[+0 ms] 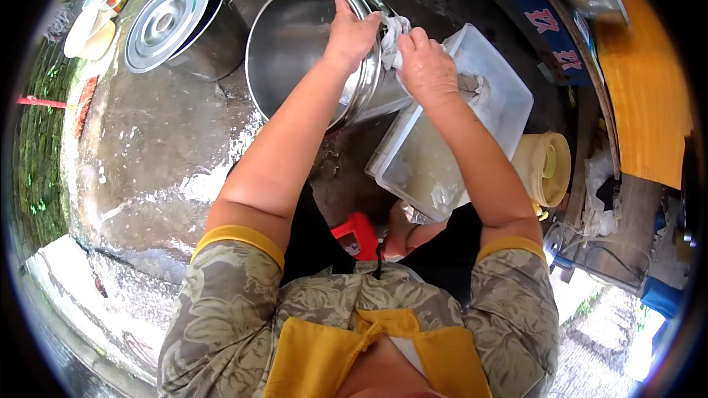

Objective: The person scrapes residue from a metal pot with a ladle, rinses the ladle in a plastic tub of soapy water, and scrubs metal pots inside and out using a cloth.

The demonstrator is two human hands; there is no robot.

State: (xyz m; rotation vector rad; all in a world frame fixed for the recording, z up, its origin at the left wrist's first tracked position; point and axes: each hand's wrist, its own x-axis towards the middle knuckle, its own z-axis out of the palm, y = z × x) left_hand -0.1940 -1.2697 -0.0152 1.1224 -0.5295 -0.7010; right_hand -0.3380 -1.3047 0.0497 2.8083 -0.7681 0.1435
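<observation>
A large stainless steel pot (284,59) is tipped so its open mouth faces left and up. My left hand (352,37) is closed over the right side of its rim, holding it. My right hand (428,66) grips a bunched white cloth (395,38) near the pot's outer wall, by the handle. Whether the cloth touches the metal there I cannot tell. Just right of the pot, below my right forearm, sits a translucent plastic tub (512,77) with cloudy water and another pale cloth (481,96) in it.
Another steel pot (214,51) with its lid (166,22) askew stands at left on the wet floor (140,155). A cream bucket (557,169) is right of the tub. A red plastic stool (361,234) shows between my legs. An orange board (641,81) stands at right.
</observation>
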